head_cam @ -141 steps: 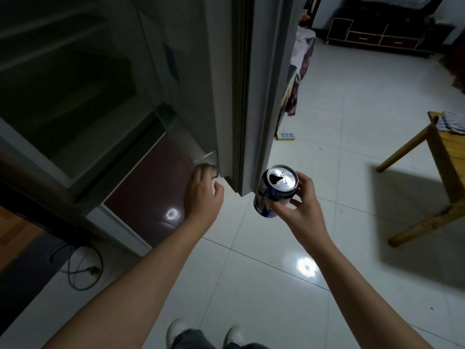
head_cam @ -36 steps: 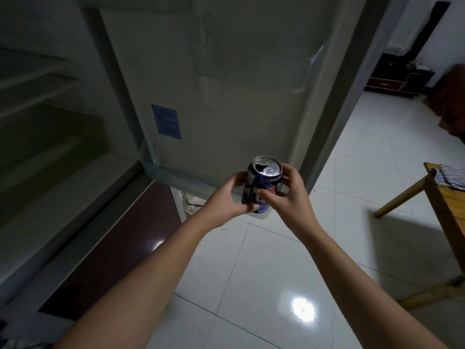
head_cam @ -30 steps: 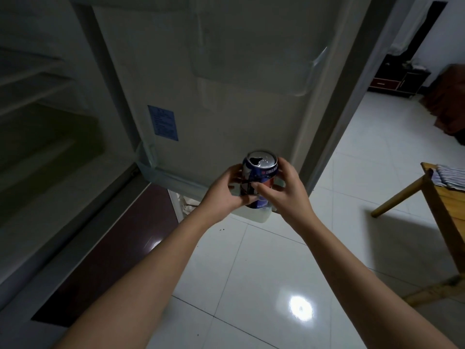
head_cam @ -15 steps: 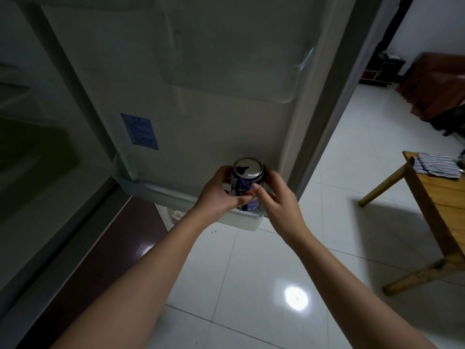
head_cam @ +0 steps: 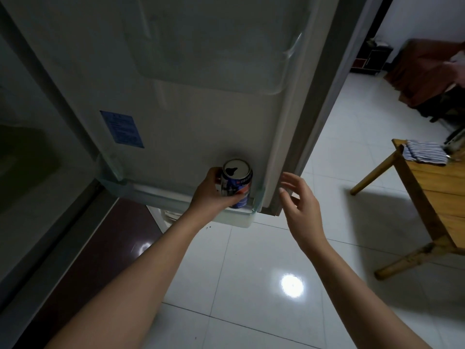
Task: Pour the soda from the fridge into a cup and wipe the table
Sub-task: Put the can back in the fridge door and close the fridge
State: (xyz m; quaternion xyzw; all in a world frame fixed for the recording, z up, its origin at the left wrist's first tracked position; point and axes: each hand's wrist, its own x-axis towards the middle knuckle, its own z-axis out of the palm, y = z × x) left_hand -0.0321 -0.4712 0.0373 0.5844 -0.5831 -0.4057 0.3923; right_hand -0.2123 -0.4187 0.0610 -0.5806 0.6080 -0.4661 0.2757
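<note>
We see the opened blue-and-silver aluminium soda can [head_cam: 237,183] standing upright in the clear plastic bottom shelf [head_cam: 176,195] of the pale fridge door [head_cam: 201,109], near its right end; our left hand [head_cam: 214,195] wraps around the can from nine o'clock; our right hand [head_cam: 300,205] hovers at three o'clock of it, fingers spread wide, holding nothing; a striped folded cloth [head_cam: 425,156] lies on the wooden table [head_cam: 437,187] further towards three o'clock.

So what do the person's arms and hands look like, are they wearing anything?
Both arms are bare all the way up to the picture's edge, with no sleeves showing. The left hand and the right hand have no gloves, and I can't see any rings, watch or bracelet.
</note>
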